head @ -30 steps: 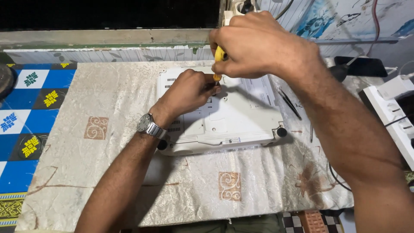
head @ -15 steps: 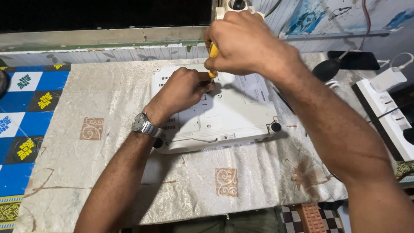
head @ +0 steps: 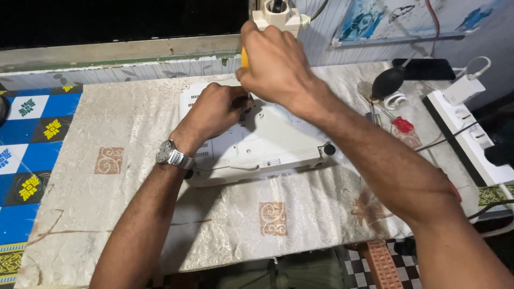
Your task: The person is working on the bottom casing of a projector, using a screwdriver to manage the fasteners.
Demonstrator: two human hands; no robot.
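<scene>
Head view: white device casing (head: 262,142), lying underside up on the cream patterned cloth (head: 107,160) covering the table. Right hand (head: 276,67) closing around a yellow-handled screwdriver (head: 244,56) above the casing's far edge. Left hand (head: 214,109), wearing a wristwatch (head: 170,155), curling its fingers against the casing just beside the tool. Red-handled screwdriver (head: 401,124) and black air blower (head: 388,81) lying to the right.

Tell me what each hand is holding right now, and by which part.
Right hand has its grip around the yellow-handled screwdriver, by the handle. Left hand rests on the white plastic device casing, steadying it; no clear grip.
</scene>
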